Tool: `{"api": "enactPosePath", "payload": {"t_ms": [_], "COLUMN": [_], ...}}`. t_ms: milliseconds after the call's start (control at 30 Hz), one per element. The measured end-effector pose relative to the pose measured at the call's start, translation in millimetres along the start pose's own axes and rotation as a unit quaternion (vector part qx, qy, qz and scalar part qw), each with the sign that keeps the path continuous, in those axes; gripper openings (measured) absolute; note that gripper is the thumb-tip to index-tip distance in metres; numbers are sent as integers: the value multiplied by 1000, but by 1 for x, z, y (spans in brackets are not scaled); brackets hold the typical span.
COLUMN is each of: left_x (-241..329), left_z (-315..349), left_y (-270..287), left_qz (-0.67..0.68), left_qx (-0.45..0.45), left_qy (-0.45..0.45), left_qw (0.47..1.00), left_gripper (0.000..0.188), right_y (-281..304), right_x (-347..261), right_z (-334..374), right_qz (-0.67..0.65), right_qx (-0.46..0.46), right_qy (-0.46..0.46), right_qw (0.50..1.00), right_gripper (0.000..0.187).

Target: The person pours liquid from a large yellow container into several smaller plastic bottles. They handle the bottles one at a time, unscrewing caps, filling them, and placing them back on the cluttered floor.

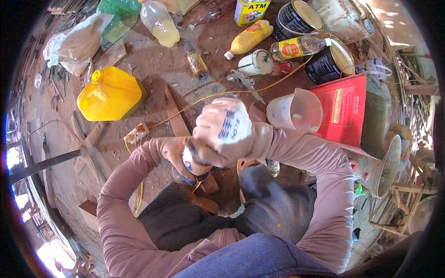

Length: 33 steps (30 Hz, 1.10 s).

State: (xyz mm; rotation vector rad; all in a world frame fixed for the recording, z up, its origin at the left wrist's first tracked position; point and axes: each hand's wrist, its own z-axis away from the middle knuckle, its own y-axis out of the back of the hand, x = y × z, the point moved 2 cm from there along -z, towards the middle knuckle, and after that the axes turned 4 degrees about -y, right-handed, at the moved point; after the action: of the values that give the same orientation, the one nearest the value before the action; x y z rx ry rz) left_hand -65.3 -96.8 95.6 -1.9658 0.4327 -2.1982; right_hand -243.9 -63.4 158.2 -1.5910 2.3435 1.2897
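In front of my lap, my two hands meet above the floor. My right hand (225,124), in a whitish glove with dark print on its back, is closed over the far side of a small rounded object (190,162). Curled round the near side of that object is my left hand (174,156). The object shows a whitish and dark edge; most of it is hidden by my hands, and its kind is unclear. A wooden strip (176,111) lies on the floor just beyond my left hand. To the right of my right hand stands a translucent plastic cup (282,111).
At the left are a yellow jug (111,95) and a power socket (136,133) with a yellow cord (218,95) crossing the floor. A red rectangular can (340,111) leans at the right. Bottles, including a dark one (197,62), and black paint buckets (329,65) stand or lie farther off.
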Motion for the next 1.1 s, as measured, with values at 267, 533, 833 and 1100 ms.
{"api": "enactPosePath", "payload": {"t_ms": [267, 533, 833, 1100], "left_x": [3, 6, -20, -39], "left_z": [-28, -26, 7, 13], "left_y": [33, 57, 39, 48], "left_qz": [-293, -210, -50, -262], "left_qx": [455, 382, 51, 395], "left_qy": [57, -82, -21, -43], "left_qw": [839, 896, 997, 880], "left_gripper": [60, 63, 62, 70], "right_y": [12, 18, 1, 8], "right_x": [63, 70, 27, 21], "right_z": [-8, -24, -17, -22], "right_qz": [245, 157, 74, 178], "right_qx": [27, 8, -161, -204], "right_qy": [-124, -16, 52, 26], "right_qw": [961, 987, 983, 962], "right_gripper": [35, 31, 24, 28]}}
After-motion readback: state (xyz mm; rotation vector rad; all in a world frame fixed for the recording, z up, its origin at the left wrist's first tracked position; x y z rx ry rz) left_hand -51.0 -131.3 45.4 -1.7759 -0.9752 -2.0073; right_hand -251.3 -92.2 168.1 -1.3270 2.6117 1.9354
